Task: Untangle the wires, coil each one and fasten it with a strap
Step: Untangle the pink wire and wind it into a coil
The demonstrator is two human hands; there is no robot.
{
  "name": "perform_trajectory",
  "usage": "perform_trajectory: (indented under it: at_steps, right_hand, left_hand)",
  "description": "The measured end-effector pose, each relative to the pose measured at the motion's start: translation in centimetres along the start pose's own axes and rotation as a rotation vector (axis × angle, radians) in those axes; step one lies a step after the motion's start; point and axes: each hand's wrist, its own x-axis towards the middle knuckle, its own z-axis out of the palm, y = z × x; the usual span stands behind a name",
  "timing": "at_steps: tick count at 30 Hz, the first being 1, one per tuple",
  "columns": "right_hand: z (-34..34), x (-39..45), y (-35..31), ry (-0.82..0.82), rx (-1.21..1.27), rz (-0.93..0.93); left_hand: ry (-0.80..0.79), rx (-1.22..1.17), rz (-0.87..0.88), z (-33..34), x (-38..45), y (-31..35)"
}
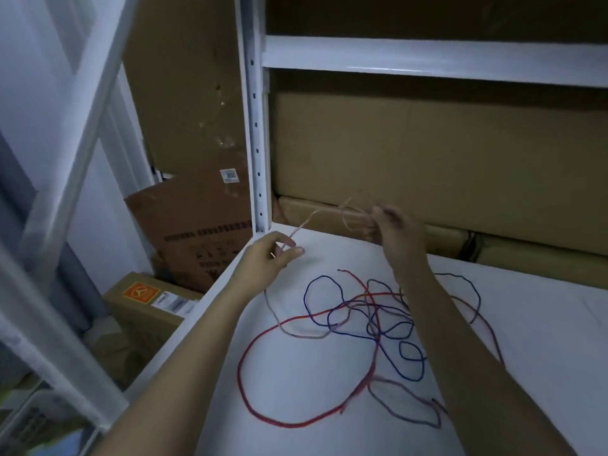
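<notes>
A tangle of wires lies on the white shelf (296,366): a red wire (250,343) in a wide loop, a blue wire (324,279) in several loops, and a pale pink wire (306,335). The pink wire rises from the tangle to both hands. My left hand (273,255) pinches it near its end, at the shelf's far left corner. My right hand (391,232), blurred, is raised above the shelf and grips small loops of the same wire. A stretch of pink wire (309,218) spans between the hands.
A white perforated shelf post (256,133) stands just behind my left hand. Cardboard boxes (427,159) line the back of the shelf. More boxes (197,225) sit on the floor to the left, below the shelf edge.
</notes>
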Motion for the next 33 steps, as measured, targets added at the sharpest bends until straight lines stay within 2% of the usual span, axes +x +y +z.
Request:
perform_trajectory:
  at_steps: [5,9,12,16,18,22,28,30,33]
  right_hand:
    - [0.0,-3.1,0.9,0.076,0.024,-0.014]
    - [0.0,-4.4,1.6,0.127,-0.067,-0.018]
    - [0.0,-4.9,1.6,0.126,-0.118,-0.063]
    - [0.0,-4.9,0.6,0.088,-0.122,-0.112]
    - [-0.1,-5.0,0.0,0.062,-0.153,-0.171]
    - [-0.7,-5.4,-1.0,-0.005,-0.266,-0.254]
    - [-1.2,-5.5,-2.5,-0.049,-0.498,-0.442]
    - [-1.2,-5.4,-2.7,-0.022,-0.475,-0.437]
    - [-1.4,-5.1,-2.8,0.073,-0.406,-0.336]
  left_hand:
    - [-0.061,-0.137,0.038,0.0,0.1,-0.6]
    - [-0.172,-0.209,0.116,0.1,0.3,1.0]
    - [-0.170,-0.249,0.162,0.5,0.6,2.7]
    - [-0.188,-0.134,0.260,1.2,1.4,3.9]
    - [-0.204,-0.113,0.252,1.2,2.1,4.3]
    - [-0.181,-0.213,0.103,0.9,3.3,5.7]
    - [-0.309,-0.243,0.164,0.6,4.3,8.6]
    - [-0.306,-0.279,0.179,0.7,4.4,9.2]
    - [-0.241,-0.313,0.217,0.4,4.2,9.4]
